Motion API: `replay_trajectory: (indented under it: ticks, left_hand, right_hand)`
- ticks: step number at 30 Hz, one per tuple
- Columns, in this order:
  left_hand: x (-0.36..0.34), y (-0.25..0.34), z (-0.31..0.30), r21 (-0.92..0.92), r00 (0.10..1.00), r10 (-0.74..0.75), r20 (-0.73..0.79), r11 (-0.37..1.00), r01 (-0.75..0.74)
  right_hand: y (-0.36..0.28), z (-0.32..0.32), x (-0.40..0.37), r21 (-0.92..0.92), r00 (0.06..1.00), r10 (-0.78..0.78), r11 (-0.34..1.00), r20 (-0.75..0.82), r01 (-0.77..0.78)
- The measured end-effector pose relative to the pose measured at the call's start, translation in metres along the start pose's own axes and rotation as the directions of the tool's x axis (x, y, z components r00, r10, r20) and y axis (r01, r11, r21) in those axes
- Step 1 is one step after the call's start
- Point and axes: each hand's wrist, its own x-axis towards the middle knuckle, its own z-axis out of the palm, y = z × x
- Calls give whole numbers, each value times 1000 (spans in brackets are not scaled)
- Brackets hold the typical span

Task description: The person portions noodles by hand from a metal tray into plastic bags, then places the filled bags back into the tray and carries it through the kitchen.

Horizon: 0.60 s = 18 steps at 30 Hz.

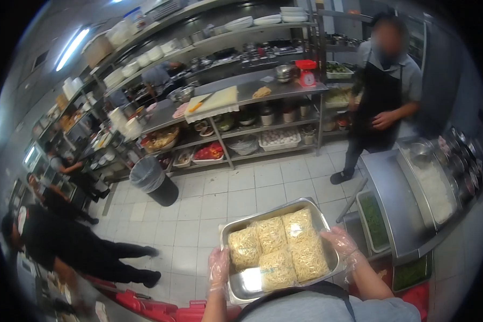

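I carry a rectangular metal tray (242, 287) in front of my body, above the tiled floor. Several clear plastic bags of pale noodles (271, 235) fill most of it, while its near-left corner shows bare metal. My left hand (218, 266), in a clear plastic glove, is closed on the left rim. On the opposite side my right hand (342, 244), gloved the same way, grips the right rim. The fingers under the rim are partly hidden on both sides.
A person in a dark apron (383, 86) stands ahead right, beside a steel counter (413, 198). Another person in black (75, 241) is at left. A grey bin (154, 180) stands on the floor before the shelving. Red objects (145, 306) lie low at left.
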Motion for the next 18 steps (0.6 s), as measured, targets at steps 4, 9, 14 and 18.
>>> replay_trajectory:
  ticks: [4,9,14,18]
  left_hand:
    - [68,12,30,132,992,3,129,991,-21]
    - [84,21,62,-19,996,-10,93,1000,12]
    - [116,19,51,-90,999,-49,11,995,50]
    - [170,15,25,-202,993,-96,-61,976,82]
  right_hand:
    - [11,-19,32,90,992,25,996,-120,-14]
    - [-28,-24,71,125,997,19,992,-73,-10]
    - [-48,2,134,93,997,72,993,8,-72]
    - [-46,46,207,36,989,121,992,90,-125]
